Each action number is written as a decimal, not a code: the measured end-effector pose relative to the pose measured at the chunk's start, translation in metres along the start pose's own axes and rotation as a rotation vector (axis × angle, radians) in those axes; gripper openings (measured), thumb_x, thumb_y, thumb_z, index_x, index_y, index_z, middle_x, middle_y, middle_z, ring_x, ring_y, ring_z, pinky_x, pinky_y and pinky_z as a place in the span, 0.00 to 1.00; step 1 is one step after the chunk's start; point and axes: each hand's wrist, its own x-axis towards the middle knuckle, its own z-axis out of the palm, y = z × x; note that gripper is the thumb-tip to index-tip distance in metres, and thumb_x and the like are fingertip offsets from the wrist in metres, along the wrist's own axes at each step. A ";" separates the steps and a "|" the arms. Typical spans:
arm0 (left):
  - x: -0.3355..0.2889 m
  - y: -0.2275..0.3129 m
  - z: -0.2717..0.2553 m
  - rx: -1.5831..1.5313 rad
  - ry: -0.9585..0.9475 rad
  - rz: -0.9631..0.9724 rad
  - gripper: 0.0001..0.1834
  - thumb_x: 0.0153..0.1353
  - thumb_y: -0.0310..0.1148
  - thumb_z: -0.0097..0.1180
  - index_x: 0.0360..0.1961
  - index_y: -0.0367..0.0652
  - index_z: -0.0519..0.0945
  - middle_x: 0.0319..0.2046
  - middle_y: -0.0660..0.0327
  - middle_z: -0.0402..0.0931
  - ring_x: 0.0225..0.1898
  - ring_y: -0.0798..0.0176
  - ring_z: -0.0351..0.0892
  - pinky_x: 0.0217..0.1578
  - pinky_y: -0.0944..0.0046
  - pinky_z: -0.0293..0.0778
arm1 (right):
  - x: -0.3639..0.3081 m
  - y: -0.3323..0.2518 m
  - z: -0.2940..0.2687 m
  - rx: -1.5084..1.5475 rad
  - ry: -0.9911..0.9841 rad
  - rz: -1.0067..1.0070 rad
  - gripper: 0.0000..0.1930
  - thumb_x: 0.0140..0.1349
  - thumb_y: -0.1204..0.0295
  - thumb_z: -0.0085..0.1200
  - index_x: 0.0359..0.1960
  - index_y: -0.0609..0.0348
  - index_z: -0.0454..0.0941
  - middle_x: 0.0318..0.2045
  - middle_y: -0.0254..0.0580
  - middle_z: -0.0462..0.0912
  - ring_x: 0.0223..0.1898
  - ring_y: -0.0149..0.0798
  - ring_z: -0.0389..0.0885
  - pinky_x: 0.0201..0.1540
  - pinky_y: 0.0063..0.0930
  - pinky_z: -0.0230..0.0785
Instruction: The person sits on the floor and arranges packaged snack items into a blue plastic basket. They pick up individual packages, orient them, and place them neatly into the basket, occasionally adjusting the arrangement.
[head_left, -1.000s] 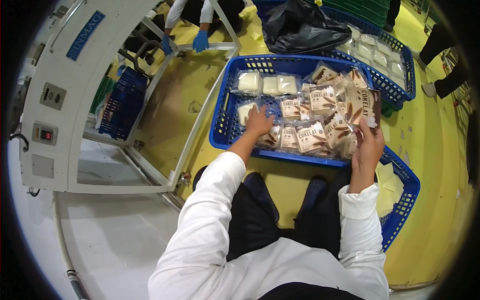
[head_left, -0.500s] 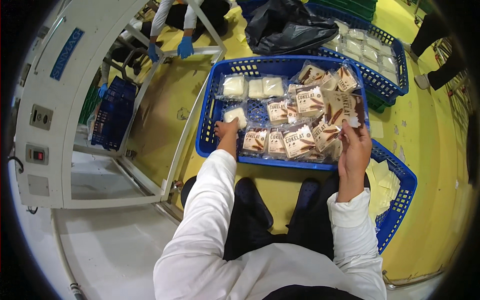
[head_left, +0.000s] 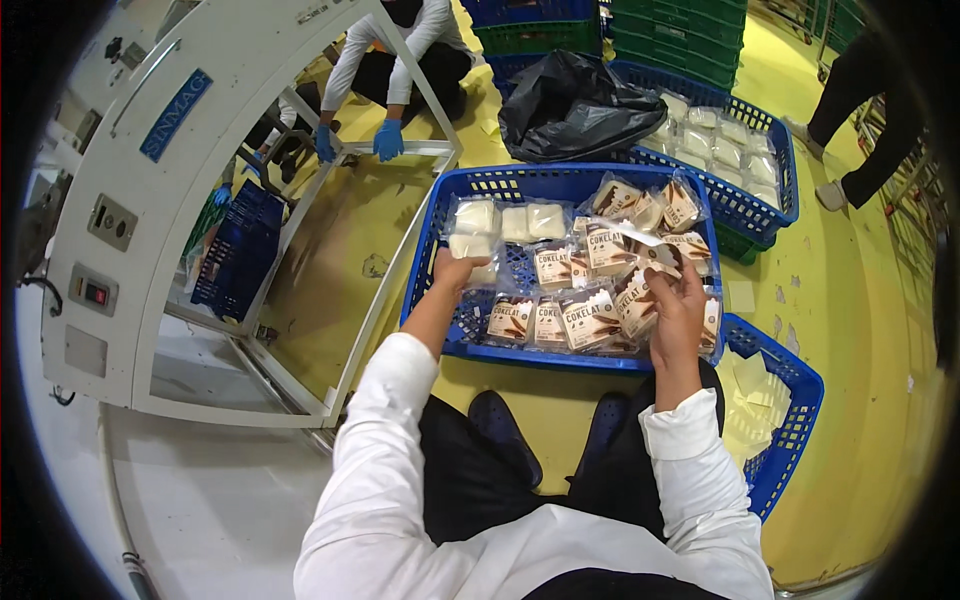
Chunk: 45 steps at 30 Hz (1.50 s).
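Observation:
A blue crate (head_left: 560, 182) in front of me holds several clear-wrapped packets. At its left, my left hand (head_left: 457, 270) is closed on the near edge of a plain white bread packet (head_left: 471, 246), which lies in the crate. My right hand (head_left: 680, 318) pinches a brown and white label (head_left: 662, 262) above the packets on the right side. Part of the label is pale and curled; it overlaps the things behind it. Brown-labelled packets (head_left: 588, 320) fill the middle and right of the crate. Two more plain packets (head_left: 531, 222) sit at the back left.
A second blue crate (head_left: 785, 190) with white packets and a black plastic bag (head_left: 575, 105) stand behind. A blue crate of yellowish paper sheets (head_left: 755, 395) is at my right. On the left is a white machine frame (head_left: 345, 375); a blue-gloved person (head_left: 388, 140) crouches beyond it.
My right hand has come leftward and nearer with the label, which now tilts over the packets. My left hand stays at the plain packet, now closer to the packet behind it. The view has shifted.

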 end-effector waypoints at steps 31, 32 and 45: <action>-0.219 0.099 0.032 -0.731 -0.411 0.090 0.24 0.69 0.38 0.51 0.62 0.37 0.67 0.56 0.55 0.74 0.56 0.58 0.76 0.58 0.58 0.71 | 0.044 -0.003 0.040 -0.333 -0.077 -0.352 0.20 0.60 0.75 0.61 0.55 0.57 0.75 0.47 0.40 0.78 0.44 0.29 0.76 0.46 0.23 0.70; -0.221 0.104 0.032 -0.742 -0.430 0.083 0.24 0.69 0.38 0.51 0.62 0.37 0.67 0.56 0.55 0.74 0.57 0.58 0.75 0.58 0.58 0.71 | 0.045 -0.008 0.035 -0.276 -0.087 -0.346 0.17 0.61 0.75 0.60 0.53 0.59 0.77 0.45 0.39 0.79 0.43 0.29 0.77 0.46 0.23 0.70; -0.224 0.102 0.037 -0.794 -0.462 0.149 0.25 0.69 0.37 0.51 0.63 0.41 0.59 0.58 0.53 0.69 0.59 0.54 0.72 0.60 0.52 0.69 | 0.013 -0.019 0.053 -0.118 -0.378 -0.120 0.27 0.64 0.81 0.52 0.66 0.63 0.63 0.38 0.37 0.80 0.38 0.26 0.77 0.44 0.20 0.70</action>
